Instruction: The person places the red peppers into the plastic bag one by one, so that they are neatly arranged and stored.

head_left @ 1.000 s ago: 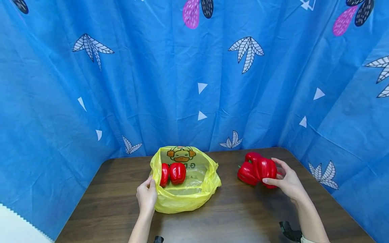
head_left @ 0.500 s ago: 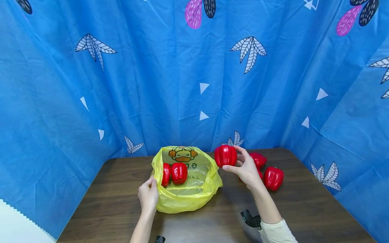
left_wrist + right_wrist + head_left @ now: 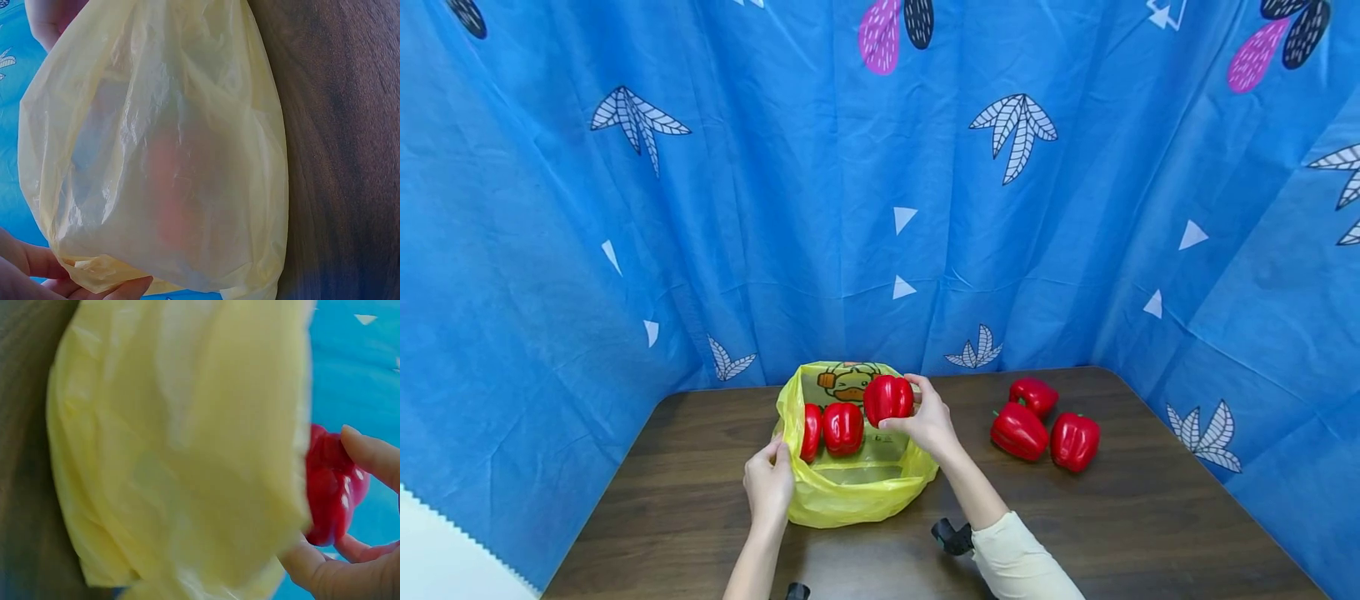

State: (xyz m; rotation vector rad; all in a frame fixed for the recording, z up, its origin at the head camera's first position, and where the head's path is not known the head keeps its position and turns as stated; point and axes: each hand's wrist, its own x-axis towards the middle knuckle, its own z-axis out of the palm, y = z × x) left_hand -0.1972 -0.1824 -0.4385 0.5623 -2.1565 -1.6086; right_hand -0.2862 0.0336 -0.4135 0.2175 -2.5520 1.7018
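Note:
A yellow plastic bag [image 3: 857, 504] with a cartoon duck print stands with its mouth held wide on the table. My left hand [image 3: 769, 483] pinches the bag's left rim between thumb and fingers, also visible at the lower left of the left wrist view. Over the bag's mouth, my right hand [image 3: 928, 419] grips a red bell pepper [image 3: 888, 400]; the right wrist view shows this held pepper [image 3: 331, 487] beside the bag's edge. Inside the bag lie two red bell peppers, one in plain sight [image 3: 842, 428] and one [image 3: 810, 432] partly hidden by the left rim.
Three more red bell peppers rest close together on the right of the brown wooden table [image 3: 1120, 517], one of them nearest the right edge [image 3: 1075, 442]. A blue patterned curtain [image 3: 820, 208] surrounds the table at the back and sides.
My right hand has lifted a bell pepper from the group on the right and carried it left to above the bag. The left hand keeps its hold on the rim.

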